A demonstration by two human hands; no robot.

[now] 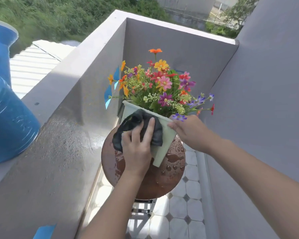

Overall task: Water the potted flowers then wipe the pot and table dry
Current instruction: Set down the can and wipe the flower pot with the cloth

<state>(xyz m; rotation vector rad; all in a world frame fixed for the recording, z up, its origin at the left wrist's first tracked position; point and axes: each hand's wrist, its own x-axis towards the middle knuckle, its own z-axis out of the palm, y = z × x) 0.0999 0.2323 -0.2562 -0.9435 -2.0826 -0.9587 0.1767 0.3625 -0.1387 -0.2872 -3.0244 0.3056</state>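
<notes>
We stood in a narrow corner. The grey parapet (62,128) closed the side from 7 to 11 o'clock, and a plain wall (266,104) closed it from 1 to 5 o'clock. The only free room lay toward 6 o'clock, above the tiled floor (188,214).

The round brown table (171,171) stood between them. Its top was wet with drops and puddles, and its edge at 9 o'clock was near the parapet.

The pale green square pot (167,135) sat on the table, full of many-coloured flowers (162,83). It seemed tilted, but the wide lens made this uncertain.

Our left hand (136,145) held a bunched dark cloth (156,133) and pressed it on the pot's near face. Our right hand (188,130) gripped the rim corner at 3 o'clock, fingers curled.

A blue watering can (9,121) rested on the parapet at 9 o'clock.
</notes>
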